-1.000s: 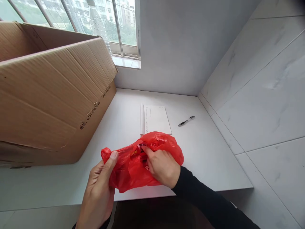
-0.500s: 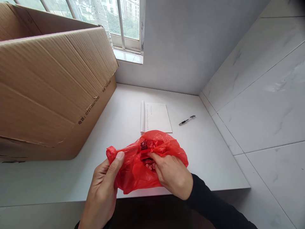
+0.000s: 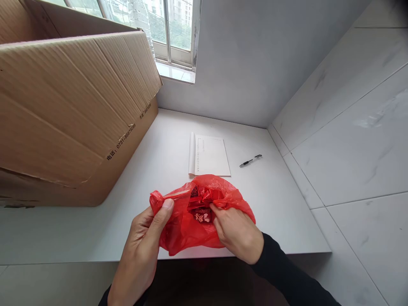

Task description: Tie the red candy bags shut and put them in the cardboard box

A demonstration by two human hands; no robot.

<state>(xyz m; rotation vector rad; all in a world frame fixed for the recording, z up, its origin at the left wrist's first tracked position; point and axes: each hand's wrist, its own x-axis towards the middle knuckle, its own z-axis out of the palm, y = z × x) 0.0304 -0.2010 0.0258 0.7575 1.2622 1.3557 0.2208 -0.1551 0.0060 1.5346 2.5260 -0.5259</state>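
Note:
A red plastic bag (image 3: 181, 238) lies at the table's front edge with its mouth spread apart. My left hand (image 3: 143, 242) pinches a twisted handle of the bag between thumb and fingers, at its left end. On the other side, my right hand (image 3: 239, 231) is curled at the mouth, its fingers closed on the bag's rim; the fingertips are partly hidden in the folds. Inside the opening show several small dark red wrapped packets (image 3: 202, 215), one with pale printed characters.
Behind the bag lies a white notepad (image 3: 212, 157) with its cover folded back on the left. A black-and-clear pen (image 3: 250, 161) is to its right. A large open cardboard box (image 3: 73, 119) takes up the left of the white table (image 3: 277, 199), and tiled wall (image 3: 360, 140) bounds the right.
My right hand has drawn slightly right, away from the packets, and the bag's mouth shows more of the printed packet. My left hand with the handle has shifted a little right.

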